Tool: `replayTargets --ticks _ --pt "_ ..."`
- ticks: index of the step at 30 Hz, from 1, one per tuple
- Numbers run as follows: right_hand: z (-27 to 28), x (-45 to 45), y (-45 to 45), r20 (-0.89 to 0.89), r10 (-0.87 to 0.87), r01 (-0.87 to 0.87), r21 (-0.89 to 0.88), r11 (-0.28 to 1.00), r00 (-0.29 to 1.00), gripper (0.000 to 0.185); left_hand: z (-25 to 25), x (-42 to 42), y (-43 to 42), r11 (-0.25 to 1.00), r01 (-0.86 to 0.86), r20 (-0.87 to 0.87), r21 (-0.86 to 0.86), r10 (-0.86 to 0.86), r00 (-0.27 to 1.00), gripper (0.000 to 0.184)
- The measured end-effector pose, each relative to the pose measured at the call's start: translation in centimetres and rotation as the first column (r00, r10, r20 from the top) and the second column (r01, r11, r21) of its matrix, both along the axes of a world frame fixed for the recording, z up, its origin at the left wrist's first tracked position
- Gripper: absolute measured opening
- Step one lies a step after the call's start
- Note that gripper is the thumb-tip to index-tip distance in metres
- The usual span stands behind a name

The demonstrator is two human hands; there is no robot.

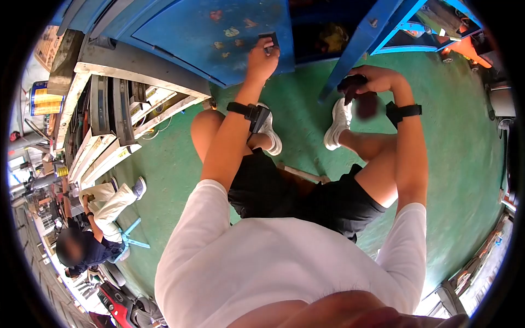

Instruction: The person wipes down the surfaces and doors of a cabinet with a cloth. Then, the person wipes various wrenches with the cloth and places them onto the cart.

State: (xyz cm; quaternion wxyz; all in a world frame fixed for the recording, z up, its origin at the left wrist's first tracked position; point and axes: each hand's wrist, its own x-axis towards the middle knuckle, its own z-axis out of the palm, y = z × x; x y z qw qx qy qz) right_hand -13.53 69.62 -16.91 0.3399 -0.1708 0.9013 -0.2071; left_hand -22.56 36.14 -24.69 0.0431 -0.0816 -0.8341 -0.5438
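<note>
The left hand [262, 61] reaches up to the blue metal cabinet door [180, 33], its fingers curled in on the small dark handle [272, 37] near the free edge, probably because the flat panel offers little else to grip. Beside that edge the dark cabinet interior [322, 41] shows, so the door seems to stand ajar, though its exact angle is hard to judge. The right hand [377, 81] grasps a dark maroon fabric bundle [367, 105], perhaps gloves, bunched under bent fingers so that it hangs above the green floor [448, 164], next to the lower end of the blue post [350, 60]; holding it all in one hand appears to leave the other free for the handle. The knees are bent and spread, with the white sneakers [339, 123] planted apart, likely for balance and to bring the low door within reach.
</note>
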Motion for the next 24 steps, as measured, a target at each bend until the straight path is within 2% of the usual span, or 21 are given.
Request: replayTargets --ticks 2,4,6,8,10,12,13,16,20,22,24 --pt "-0.8 -0.4 -0.1 -0.012 0.015 -0.016 -0.055 0.998 1.000 0.068 0.1 0.4 -0.2 0.999 0.001 -0.037 -0.052 -0.003 0.999 0.035" --pt "-1.3 -0.4 -1.1 -0.042 -0.129 0.123 -0.129 0.984 0.991 0.060 1.5 1.8 -0.3 0.994 -0.004 -0.068 -0.106 -0.003 0.998 0.034" --pt "-0.5 -0.6 -2.6 -0.079 -0.140 0.130 -0.119 0.984 0.987 0.056 2.9 3.2 -0.5 0.991 -0.025 0.009 -0.130 0.026 1.000 0.035" --pt "-0.3 -0.8 -4.4 -0.117 -0.152 0.139 -0.109 0.984 0.981 0.053 3.0 4.0 -0.9 0.992 -0.024 -0.011 -0.122 0.023 1.000 0.034" --pt "-1.3 -1.2 -5.7 -0.273 -0.209 0.176 -0.139 0.974 0.939 0.051 2.9 4.5 -1.0 0.994 -0.022 -0.028 -0.110 0.019 0.999 0.033" --pt "-2.8 -1.8 -6.8 -0.326 -0.274 0.217 -0.200 0.955 0.905 0.049 2.8 4.6 -0.9 0.993 -0.032 -0.098 -0.115 0.020 0.995 0.032" --pt "-3.8 -2.3 -7.2 -0.377 -0.342 0.254 -0.264 0.931 0.861 0.048 3.0 4.5 -0.7 0.993 -0.034 -0.099 -0.115 0.022 0.995 0.032" --pt "-5.4 -4.4 -8.4 -0.450 -0.374 0.254 -0.304 0.918 0.811 0.045 3.4 4.3 -0.1 0.990 -0.070 -0.074 -0.122 0.061 0.995 0.032" --pt "-5.5 -5.8 -9.7 -0.476 -0.382 0.292 -0.254 0.922 0.792 0.042 3.1 3.5 0.2 0.988 -0.106 -0.119 -0.109 0.093 0.989 0.031" --pt "-5.5 -6.2 -10.2 -0.505 -0.421 0.313 -0.288 0.905 0.754 0.040 3.2 3.1 0.4 0.988 -0.117 -0.135 -0.097 0.103 0.985 0.031" --pt "-5.4 -6.7 -10.4 -0.494 -0.406 0.321 -0.251 0.913 0.769 0.039 3.3 2.7 0.8 0.980 -0.143 -0.121 -0.141 0.127 0.985 0.031"
